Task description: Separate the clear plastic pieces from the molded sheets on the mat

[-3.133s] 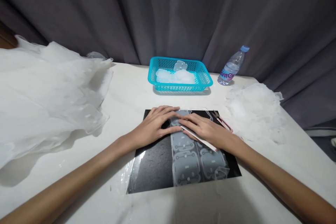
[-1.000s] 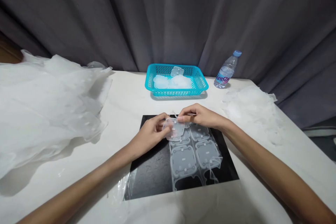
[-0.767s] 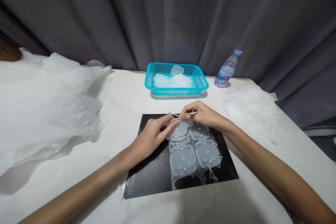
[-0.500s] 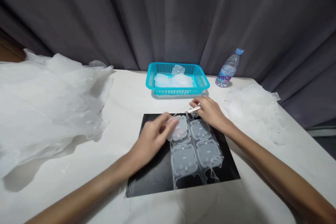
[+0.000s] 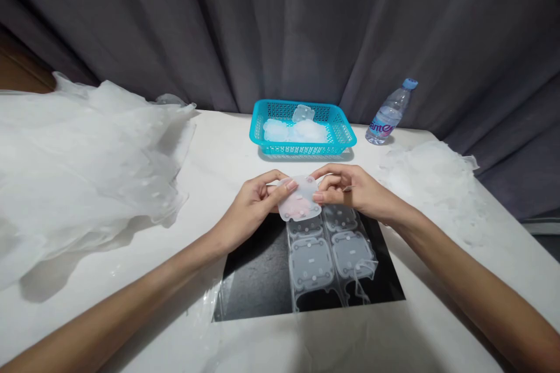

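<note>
A translucent, rounded-square plastic piece [image 5: 301,204] is held up above the black mat [image 5: 258,274]. My left hand [image 5: 251,207] pinches its left side, thumb on the front face. Fingers of my right hand [image 5: 356,189] grip its right edge. A thin pale sliver shows between the right fingers; the rest of it is hidden. Below the hands, a clear moulded sheet [image 5: 311,265] with several similar squares lies on the mat. Its near end has cut-out gaps and a loose curled strip [image 5: 361,285].
Behind the hands stands a turquoise basket [image 5: 301,148] with several translucent pieces inside. A water bottle [image 5: 385,119] is to its right. A large heap of clear sheets [image 5: 87,175] covers the left side; a smaller pile of scraps [image 5: 433,186] lies right. A grey curtain [image 5: 280,23] hangs behind.
The square piece has been lifted off the sheet and tilted up. My right hand has moved in from the sheet's far edge to grip it; the white stick no longer shows clearly.
</note>
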Available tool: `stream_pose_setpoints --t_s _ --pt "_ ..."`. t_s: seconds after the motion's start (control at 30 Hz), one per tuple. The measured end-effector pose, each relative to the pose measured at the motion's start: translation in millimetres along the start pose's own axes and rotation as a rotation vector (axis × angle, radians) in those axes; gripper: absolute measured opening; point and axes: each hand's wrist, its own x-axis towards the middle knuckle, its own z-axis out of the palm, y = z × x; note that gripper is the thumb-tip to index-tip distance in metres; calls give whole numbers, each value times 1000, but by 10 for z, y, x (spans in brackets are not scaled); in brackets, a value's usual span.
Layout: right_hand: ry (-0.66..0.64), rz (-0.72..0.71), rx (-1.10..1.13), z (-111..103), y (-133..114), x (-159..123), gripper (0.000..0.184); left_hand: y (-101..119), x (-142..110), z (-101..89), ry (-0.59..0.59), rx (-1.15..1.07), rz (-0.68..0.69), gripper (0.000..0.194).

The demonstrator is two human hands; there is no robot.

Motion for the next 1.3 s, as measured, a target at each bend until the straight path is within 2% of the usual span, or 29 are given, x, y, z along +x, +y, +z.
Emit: stream_pose_setpoints --t_s 0.27,0.47,0.63,0.77,0.83,0.93,1.0,1.13,1.3 --pt "24 -15 33 -30 -25 -7 34 43 -1 3 -20 -33 -5 25" --pt "62 -83 -19 -20 4 21 29 -12 -7 2 -63 -68 -106 33" --pt "187 -71 -383 -140 23 25 30 -49 -4 -2 6 -125 -146 48" --pt "62 45 -667 -275 30 -49 28 -25 -9 -6 41 -148 -126 56" --pt "43 23 -719 -285 -3 -90 28 8 -19 5 48 -120 -95 53" --pt "73 -86 -568 -208 -106 -132 26 63 -37 33 61 -16 -48 41" --pt "40 -106 -400 -132 -180 -144 24 88 -48 49 44 34 -51 34" --pt "-74 -70 -163 -46 -241 -152 22 99 -70 62 15 56 -67 30" --pt "-152 -15 -52 -54 -261 -172 28 127 -97 77 23 43 -81 30"
